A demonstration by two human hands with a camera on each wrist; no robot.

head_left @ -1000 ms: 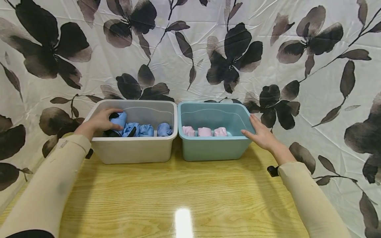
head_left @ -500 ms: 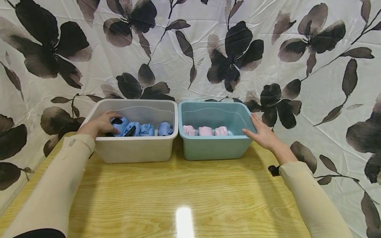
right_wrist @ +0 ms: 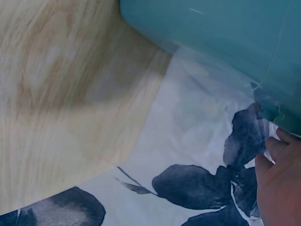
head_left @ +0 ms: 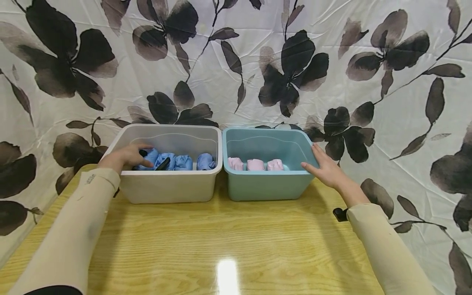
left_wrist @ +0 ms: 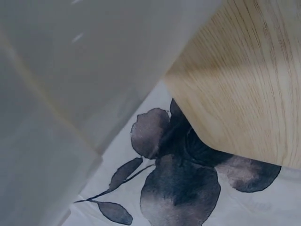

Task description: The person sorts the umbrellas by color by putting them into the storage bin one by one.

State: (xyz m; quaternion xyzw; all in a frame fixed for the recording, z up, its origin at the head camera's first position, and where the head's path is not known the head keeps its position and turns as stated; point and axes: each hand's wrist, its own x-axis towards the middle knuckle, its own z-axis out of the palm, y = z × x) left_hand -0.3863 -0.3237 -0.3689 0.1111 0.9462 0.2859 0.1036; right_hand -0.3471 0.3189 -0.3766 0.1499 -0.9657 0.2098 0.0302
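Note:
My left hand (head_left: 127,157) is inside the left end of a grey-white plastic bin (head_left: 167,186). Its thumb and fingers are spread beside a blue rolled cloth (head_left: 151,156) with a black part, partly hidden by the hand. More blue cloth rolls (head_left: 183,162) lie in a row to the right, one set apart near the bin's right wall. My right hand (head_left: 326,166) rests with straight fingers on the right rim of a teal bin (head_left: 269,186). Three pink cloth rolls (head_left: 255,164) lie in that bin. The left wrist view shows no hand, only the pale bin wall (left_wrist: 94,70).
Both bins stand side by side on a wood-grain table (head_left: 221,233), close to a white floral curtain (head_left: 236,61) behind. In the right wrist view the table's corner edge (right_wrist: 127,155) shows, with the curtain beyond it.
My left hand has lowered the left blue roll into the grey-white bin beside the others, and its fingers have since loosened. The right hand stays at the teal rim.

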